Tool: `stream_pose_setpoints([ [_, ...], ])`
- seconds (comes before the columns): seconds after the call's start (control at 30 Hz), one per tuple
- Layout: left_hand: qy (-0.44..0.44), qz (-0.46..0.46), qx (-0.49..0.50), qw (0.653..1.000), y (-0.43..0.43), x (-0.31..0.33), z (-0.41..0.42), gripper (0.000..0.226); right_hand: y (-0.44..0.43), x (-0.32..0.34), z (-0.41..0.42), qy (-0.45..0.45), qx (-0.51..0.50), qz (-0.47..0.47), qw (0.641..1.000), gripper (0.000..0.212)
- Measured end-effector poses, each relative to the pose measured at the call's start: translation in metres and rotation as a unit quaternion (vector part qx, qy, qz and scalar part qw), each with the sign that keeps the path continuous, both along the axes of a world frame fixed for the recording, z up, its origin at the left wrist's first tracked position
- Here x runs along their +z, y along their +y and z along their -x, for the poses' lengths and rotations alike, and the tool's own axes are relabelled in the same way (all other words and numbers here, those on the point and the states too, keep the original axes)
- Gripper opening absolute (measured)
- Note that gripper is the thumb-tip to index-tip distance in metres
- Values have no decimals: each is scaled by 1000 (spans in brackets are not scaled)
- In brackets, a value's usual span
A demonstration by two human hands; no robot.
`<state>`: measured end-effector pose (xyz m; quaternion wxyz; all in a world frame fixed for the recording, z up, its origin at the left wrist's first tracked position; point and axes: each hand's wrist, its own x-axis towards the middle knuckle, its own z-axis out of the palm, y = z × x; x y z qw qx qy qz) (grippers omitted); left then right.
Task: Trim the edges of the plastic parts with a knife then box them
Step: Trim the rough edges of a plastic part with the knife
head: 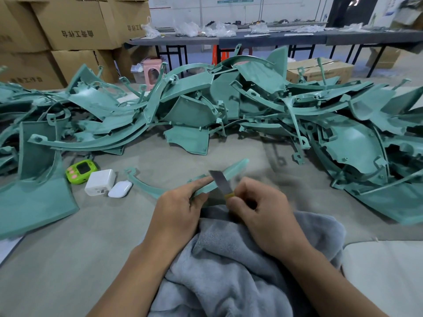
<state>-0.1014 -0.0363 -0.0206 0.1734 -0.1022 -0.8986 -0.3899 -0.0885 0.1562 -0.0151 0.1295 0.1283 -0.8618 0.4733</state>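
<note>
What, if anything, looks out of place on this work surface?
A green gadget, a white charger block and a white earbud-style case lie left of the left hand, unrelated to trimming. The teal plastic parts are heaped in a tangle.

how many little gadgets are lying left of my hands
3, clustered left of the left hand: a green timer, a white charger block right of it, and a white earbud case just right of the block. More may hide under the plastic parts.

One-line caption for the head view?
Left hand holds a green plastic strip; right hand holds a knife against its edge, over a grey cloth.
</note>
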Motion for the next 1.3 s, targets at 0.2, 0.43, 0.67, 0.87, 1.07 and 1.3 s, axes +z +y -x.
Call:
stream_pose_setpoints([
  [0.2, 7, 2, -13, 1000, 0, 0, -2, 38, 12, 2, 10, -82, -141, 72, 984, 25],
  [0.43, 32, 1, -20, 999, -1, 0, -2, 32, 6, 1, 5, -40, -48, 19, 998, 21],
  [0.67, 38, -15, -28, 999, -3, -1, -1, 30, 20, 6, 5, 6, -70, 115, 991, 25],
  [0.87, 42, -2, -32, 999, -4, -5, 1, 26, 4, 5, -8, -6, 38, 31, 999, 20],
  [1.07, 49, -19, -25, 998, -3, -7, 3, 26, 23, 10, 5, -5, -185, 29, 982, 24],
  [1.3, 59, -16, -14, 998, -3, -7, 6, 21, -10, 5, -8, 18, -64, -62, 996, 24],
])
